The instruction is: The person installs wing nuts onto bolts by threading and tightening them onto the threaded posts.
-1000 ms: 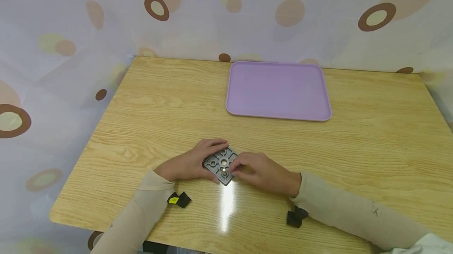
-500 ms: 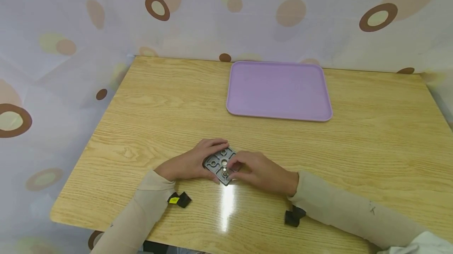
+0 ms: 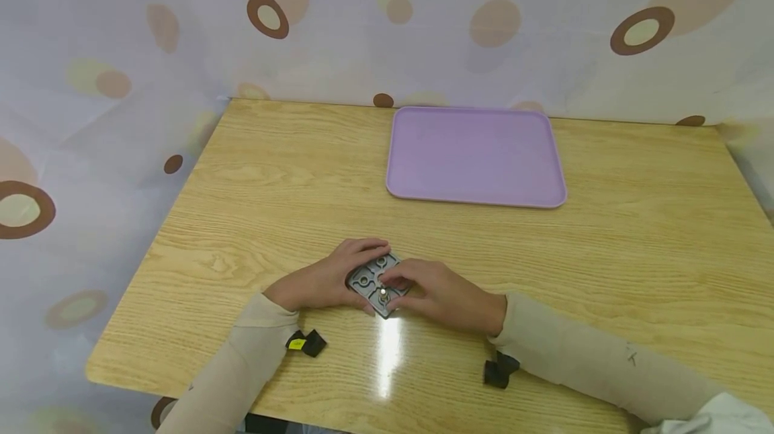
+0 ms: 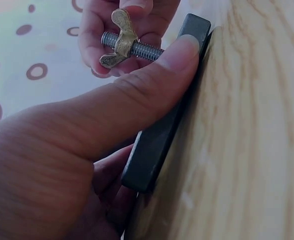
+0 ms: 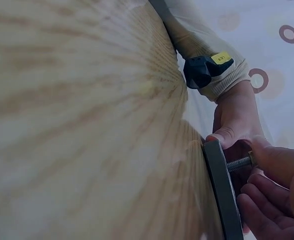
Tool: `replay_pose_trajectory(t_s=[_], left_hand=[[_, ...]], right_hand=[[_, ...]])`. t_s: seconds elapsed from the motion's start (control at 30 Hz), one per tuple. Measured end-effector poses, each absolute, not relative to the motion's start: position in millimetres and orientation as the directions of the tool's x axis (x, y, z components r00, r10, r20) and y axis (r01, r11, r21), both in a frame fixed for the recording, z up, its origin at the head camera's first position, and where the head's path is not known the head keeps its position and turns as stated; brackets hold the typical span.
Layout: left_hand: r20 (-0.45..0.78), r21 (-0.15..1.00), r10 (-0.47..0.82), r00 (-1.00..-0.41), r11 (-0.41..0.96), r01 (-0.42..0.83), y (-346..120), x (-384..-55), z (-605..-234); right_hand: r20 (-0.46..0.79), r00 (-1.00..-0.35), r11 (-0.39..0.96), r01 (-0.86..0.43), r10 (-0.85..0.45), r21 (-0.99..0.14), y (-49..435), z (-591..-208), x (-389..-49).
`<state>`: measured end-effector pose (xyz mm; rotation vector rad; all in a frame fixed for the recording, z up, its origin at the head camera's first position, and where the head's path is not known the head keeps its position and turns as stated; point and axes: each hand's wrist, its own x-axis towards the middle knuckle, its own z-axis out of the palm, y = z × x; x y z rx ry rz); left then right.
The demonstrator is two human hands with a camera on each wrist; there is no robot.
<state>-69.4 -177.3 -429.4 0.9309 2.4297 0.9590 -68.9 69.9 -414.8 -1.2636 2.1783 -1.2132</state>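
Observation:
My left hand (image 3: 332, 279) grips a square grey metal plate (image 3: 372, 281), its thumb along one edge and its fingers around the far corner. The plate lies flat on the table, its ribbed side with several round holes facing up. From one corner rises a threaded bolt (image 4: 147, 51), carrying a brass wing nut (image 4: 124, 40) partway along its thread. My right hand (image 3: 444, 294) pinches the wing nut between thumb and fingers. In the right wrist view, the thumb covers most of the nut, while the bolt (image 5: 239, 164) shows between it and the plate (image 5: 220, 187).
A lilac tray (image 3: 478, 155) lies at the back of the wood-grain table (image 3: 272, 192). Black wrist cameras (image 3: 307, 342) hang below both sleeves, close to the table. A patterned cloth (image 3: 447, 24) stands behind and to the left.
The right hand has shifted slightly left over the plate, its index finger passing round the far side of the bolt. The left hand and plate stay in place.

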Motion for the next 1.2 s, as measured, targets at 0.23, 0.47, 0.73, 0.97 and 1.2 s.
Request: replay_pose_trajectory(t_s=[0.23, 0.47, 0.73, 0.97, 1.2], left_hand=[[-0.087, 0.712, 0.688, -0.72, 0.549, 0.438, -177.5, -69.0, -430.3], [-0.08, 0.713, 0.685, -0.724, 0.547, 0.439, -177.4, -69.3, -431.3], [-0.082, 0.708, 0.685, -0.724, 0.551, 0.441, -177.0, -69.3, -430.6], [-0.088, 0.714, 0.685, -0.723, 0.55, 0.434, -176.7, -69.2, -430.9], [-0.085, 0.718, 0.684, -0.724, 0.546, 0.431, -177.3, -68.4, -430.9]], right_hand=[[0.125, -0.566, 0.269, -0.56, -0.815, -0.784, 71.0, -416.2, -70.0], [0.185, -0.577, 0.236, -0.577, -0.796, -0.782, 73.2, -418.6, -71.2], [0.228, -0.574, 0.236, -0.62, -0.787, -0.748, 75.8, -418.9, -73.4], [0.244, -0.555, 0.212, -0.632, -0.795, -0.745, 76.5, -419.6, -73.5], [0.25, -0.54, 0.186, -0.626, -0.803, -0.757, 75.2, -422.8, -72.9]])
